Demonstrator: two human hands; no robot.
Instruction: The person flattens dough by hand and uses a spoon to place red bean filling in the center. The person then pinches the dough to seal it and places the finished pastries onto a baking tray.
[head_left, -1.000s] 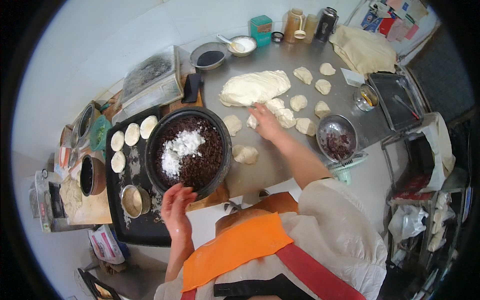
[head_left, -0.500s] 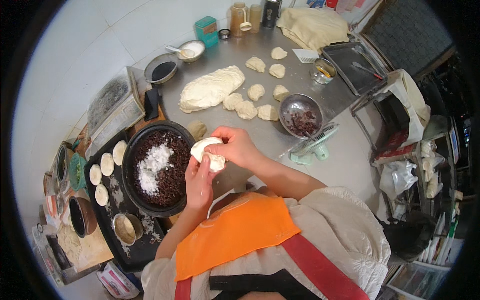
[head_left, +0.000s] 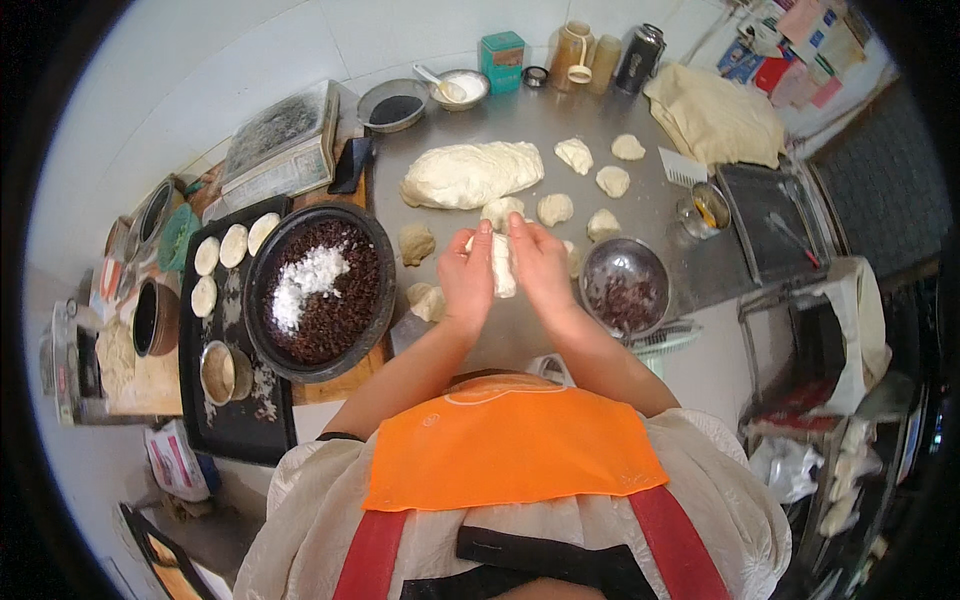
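Holding an elongated dough piece (head_left: pixel 502 270) between left hand (head_left: pixel 466 280) and right hand (head_left: pixel 540 264), over the bench (head_left: pixel 500 125), a little in from the middle of its front edge. Pinching it from both sides, with both thumbs toward its far end and fingers partly out of sight. By the look of it, only partway shaped: long and uneven rather than flat and round. Seemingly done: four flat dough rounds (head_left: pixel 233 245), set in the far part of the black baking tray (head_left: pixel 212 425) at the bench's left end. Apparently left to shape: about nine loose dough lumps (head_left: pixel 554 208), scattered from the middle toward the back right corner. Also uncut, toward the back edge: a large dough log (head_left: pixel 472 174). Overlapping the tray's right side: a black pan (head_left: pixel 385 285) of dark crumbly filling (head_left: pixel 340 335), with white powder (head_left: pixel 308 285) on top, seemingly not mixed in. Near the front edge, just right of right hand: a steel bowl (head_left: pixel 622 260) with some dark residue (head_left: pixel 628 303).
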